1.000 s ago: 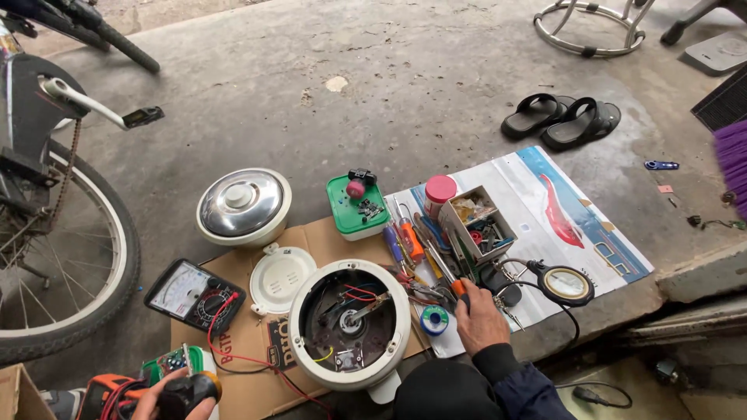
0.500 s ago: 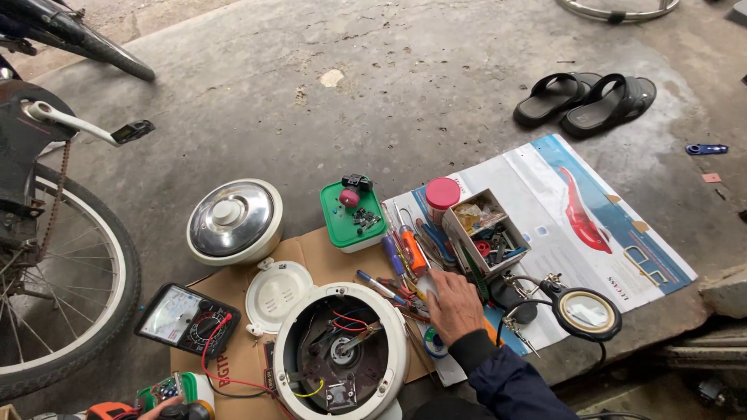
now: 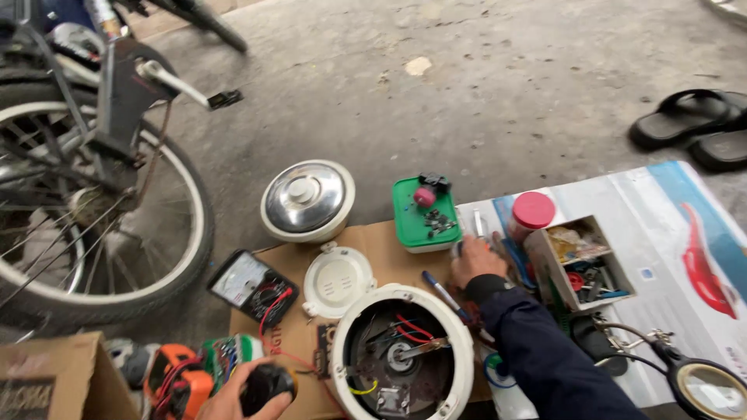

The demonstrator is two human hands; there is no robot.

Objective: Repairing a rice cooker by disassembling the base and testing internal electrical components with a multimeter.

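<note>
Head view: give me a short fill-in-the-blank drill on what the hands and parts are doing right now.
1. The right hand rests on the pile of ____ beside the green-lidded box.
2. The left hand holds a round ____ object.
3. The opened round appliance base shows red and ____ wires inside.
4. The analogue meter lies on the ____ sheet.

Missing words: tools; black; yellow; cardboard

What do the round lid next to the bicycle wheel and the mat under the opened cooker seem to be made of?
The round lid: probably polished metal in a cream plastic rim, since its centre gives mirror-like reflections. The mat: likely plain cardboard, matte brown and flat with a cut edge.
</note>
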